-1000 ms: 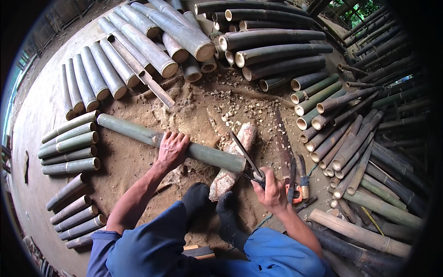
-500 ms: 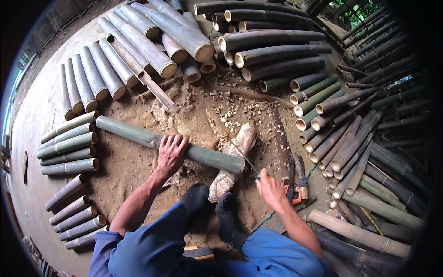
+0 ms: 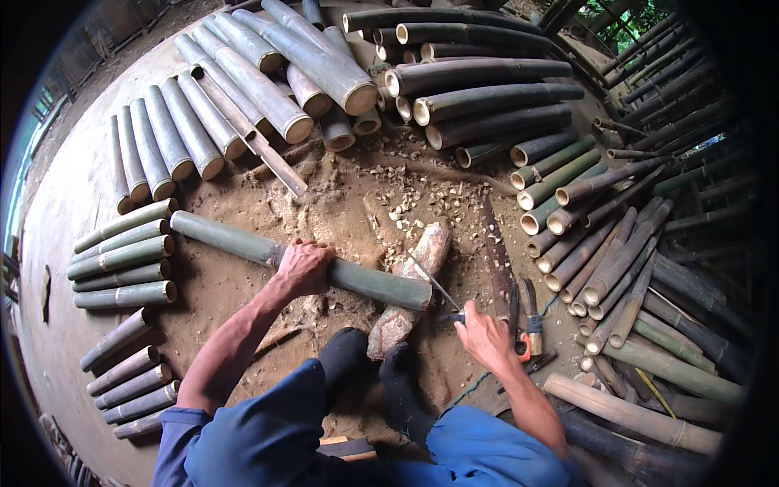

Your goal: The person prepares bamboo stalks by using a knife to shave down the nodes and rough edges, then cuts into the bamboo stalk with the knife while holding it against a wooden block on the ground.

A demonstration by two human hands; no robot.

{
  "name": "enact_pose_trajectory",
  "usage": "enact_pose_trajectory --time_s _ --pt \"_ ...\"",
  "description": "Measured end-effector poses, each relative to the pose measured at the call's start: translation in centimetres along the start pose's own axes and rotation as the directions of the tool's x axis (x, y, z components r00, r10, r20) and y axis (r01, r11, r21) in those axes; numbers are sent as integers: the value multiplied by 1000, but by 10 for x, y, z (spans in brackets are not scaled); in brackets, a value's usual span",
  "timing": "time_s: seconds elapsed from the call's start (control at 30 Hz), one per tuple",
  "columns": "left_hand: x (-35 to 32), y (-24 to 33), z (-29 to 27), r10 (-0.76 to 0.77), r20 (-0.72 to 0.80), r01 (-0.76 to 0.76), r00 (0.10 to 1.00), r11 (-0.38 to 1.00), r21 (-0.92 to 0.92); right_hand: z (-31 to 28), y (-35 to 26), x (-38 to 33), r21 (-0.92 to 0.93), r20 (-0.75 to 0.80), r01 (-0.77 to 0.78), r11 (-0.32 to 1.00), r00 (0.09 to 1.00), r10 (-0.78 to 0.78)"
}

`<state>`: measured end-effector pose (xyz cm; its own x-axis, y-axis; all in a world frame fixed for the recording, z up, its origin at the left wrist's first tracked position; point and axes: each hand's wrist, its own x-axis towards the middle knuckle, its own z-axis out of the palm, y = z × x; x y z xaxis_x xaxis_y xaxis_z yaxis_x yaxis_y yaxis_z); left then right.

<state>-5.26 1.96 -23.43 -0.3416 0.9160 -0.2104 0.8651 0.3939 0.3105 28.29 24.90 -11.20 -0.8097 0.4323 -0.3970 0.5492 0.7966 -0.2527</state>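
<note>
The left hand (image 3: 304,268) clamps the bamboo pole (image 3: 300,261), whose near end lies across the log (image 3: 410,288). The right hand (image 3: 483,337) grips a saw (image 3: 438,288) at that end. Judging by this, cutting is underway; steady strokes must follow.

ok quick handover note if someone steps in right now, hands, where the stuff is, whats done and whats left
Left hand: gripped around the green bamboo pole, which lies with its right end propped on a wood block.
Right hand: holding a small saw by its handle, blade pointing up to the pole's right end.
Around: cut bamboo lengths stacked at left, longer poles piled on top and right, other tools on the sawdust by the right hand.
Done: many pieces cut and stacked; chips litter the ground.
Left: I cannot tell if a cut in this pole has begun; the pole still looks whole.
</note>
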Motion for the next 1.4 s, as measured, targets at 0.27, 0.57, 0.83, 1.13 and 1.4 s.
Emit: enact_pose_trajectory --time_s 0.27,0.57,0.83,1.13,1.4 --pt "-11 11 8 56 -273 -52 960 998 22 10 -8 -5 143 -289 269 952 932 -220" --pt "-20 7 19 39 -331 -35 943 999 18 -22 -44 -8 138 -317 343 929 904 -287" --pt "-21 9 21 81 -349 -78 934 997 22 5 -22 -3 -28 -49 61 998 997 -62" --pt "-10 12 12 64 -333 -62 941 998 19 16 -3 14 -5 -34 14 1000 999 -14" --pt "-21 10 17 57 -386 -47 921 998 35 -34 -52 -7 216 -347 345 914 902 -259"
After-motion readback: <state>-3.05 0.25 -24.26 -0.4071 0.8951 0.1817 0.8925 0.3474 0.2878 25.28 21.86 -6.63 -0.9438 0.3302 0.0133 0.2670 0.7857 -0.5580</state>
